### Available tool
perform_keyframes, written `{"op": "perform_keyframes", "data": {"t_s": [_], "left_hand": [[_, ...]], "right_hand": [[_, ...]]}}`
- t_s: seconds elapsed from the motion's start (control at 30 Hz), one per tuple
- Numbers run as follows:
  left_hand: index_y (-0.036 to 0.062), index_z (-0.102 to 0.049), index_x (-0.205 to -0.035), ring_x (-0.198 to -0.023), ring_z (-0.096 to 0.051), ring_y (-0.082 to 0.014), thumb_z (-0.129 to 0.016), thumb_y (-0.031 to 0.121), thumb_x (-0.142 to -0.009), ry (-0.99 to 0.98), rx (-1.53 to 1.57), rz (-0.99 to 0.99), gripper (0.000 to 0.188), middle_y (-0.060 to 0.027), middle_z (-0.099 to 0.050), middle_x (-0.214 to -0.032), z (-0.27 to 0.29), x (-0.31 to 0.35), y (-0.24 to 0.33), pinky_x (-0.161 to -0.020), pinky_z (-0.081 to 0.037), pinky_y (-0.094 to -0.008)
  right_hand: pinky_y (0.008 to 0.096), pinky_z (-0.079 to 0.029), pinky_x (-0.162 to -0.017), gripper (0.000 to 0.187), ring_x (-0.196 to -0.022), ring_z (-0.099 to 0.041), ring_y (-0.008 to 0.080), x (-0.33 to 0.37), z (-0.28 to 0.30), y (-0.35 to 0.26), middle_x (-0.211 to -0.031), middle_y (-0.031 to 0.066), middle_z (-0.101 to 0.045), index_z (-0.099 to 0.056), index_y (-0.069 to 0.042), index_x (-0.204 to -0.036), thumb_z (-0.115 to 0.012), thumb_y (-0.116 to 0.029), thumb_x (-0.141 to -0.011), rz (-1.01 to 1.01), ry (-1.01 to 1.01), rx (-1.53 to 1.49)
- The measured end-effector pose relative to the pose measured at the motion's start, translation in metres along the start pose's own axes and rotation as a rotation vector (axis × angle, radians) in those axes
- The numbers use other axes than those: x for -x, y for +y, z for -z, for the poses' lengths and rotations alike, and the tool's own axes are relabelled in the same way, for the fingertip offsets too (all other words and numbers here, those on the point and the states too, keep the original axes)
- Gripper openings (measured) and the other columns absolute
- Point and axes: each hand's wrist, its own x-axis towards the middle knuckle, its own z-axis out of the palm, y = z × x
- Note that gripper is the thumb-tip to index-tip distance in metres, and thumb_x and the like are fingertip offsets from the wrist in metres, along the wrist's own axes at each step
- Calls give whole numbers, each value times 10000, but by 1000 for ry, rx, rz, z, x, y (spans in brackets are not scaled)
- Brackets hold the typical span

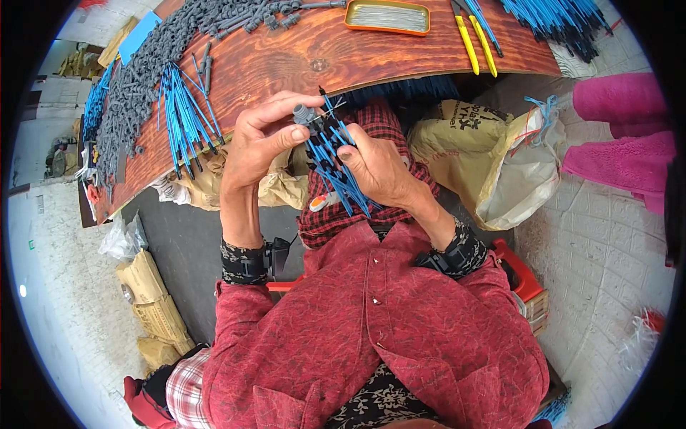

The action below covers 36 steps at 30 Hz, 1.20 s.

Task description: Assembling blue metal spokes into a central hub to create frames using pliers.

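My left hand (259,136), fingers closed, pinches a small grey plastic fitting (305,115) with a ridged end. Gripped in my right hand (384,169) is a bundle of thin blue rods with black ends (336,175), slanting down over my lap. The fitting is close against the top of the bundle; whether it sits on one of the rods I cannot tell. A few thin metal pins (333,107) stick out between the two hands. Both hands are just off the near edge of the wooden table (314,68).
Grey fittings (143,86) are heaped on the table's left, beside a fan of blue rods (182,114). An orange-rimmed tin of pins (388,16) and yellow-handled pliers (475,43) lie farther back. More blue rods (561,21) are at the far right. A paper sack (493,157) stands right of my lap.
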Motion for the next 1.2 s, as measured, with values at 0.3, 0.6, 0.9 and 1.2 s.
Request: {"op": "perform_keyframes", "data": {"t_s": [0.3,0.6,0.9,1.2], "left_hand": [[0,-682,-1277,-1076,-607,-137,-771,158,-894,14,-48,27,424,-58,-671,-1160,-9,0,5,-956,-481,-290],[-12,-676,-1281,-1094,-619,-142,-775,163,-895,68,15,59,436,-74,-685,-1180,-6,6,0,-978,-489,-304],[-23,-667,-1288,-1108,-626,-159,-780,168,-889,102,98,0,457,-81,-690,-1175,-14,12,1,-984,-484,-299],[-20,-645,-1320,-1089,-628,-150,-761,178,-909,115,19,-48,470,-81,-687,-1188,-17,16,-13,-985,-472,-300]], "right_hand": [[538,-435,-568,265,-650,-623,456,-2,7,-12,-678,200,-594,-466,-44,-1000,-477,-303,-1056,-11,34,52],[530,-447,-550,270,-659,-634,445,-5,3,-12,-707,202,-622,-470,-44,-985,-483,-304,-1055,15,15,167],[553,-435,-568,313,-663,-630,454,-5,8,-25,-673,202,-605,-472,-58,-982,-460,-361,-1060,-39,-22,46],[557,-437,-578,330,-672,-631,455,0,1,-16,-671,201,-606,-471,-62,-995,-449,-384,-1063,-80,-35,103]]}}
